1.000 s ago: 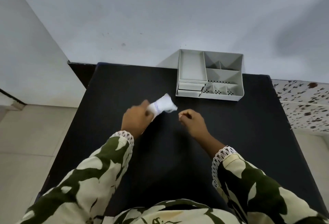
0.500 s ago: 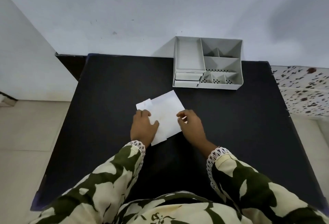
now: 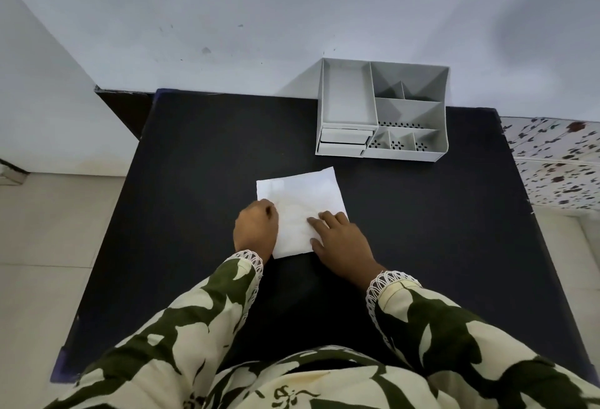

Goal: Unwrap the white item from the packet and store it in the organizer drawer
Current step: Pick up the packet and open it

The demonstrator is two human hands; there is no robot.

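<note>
The white sheet (image 3: 302, 210) lies flat on the table (image 3: 194, 155), between both hands. The left hand (image 3: 256, 230) is curled loosely at its left edge (whether it pinches the sheet, I cannot tell); the right hand (image 3: 341, 236) rests open, fingers flat on its near right corner. The organizer (image 3: 383, 113) stands ahead and right of the right hand, the nearer one, with its drawers (image 3: 344, 140) facing the sheet.
</note>
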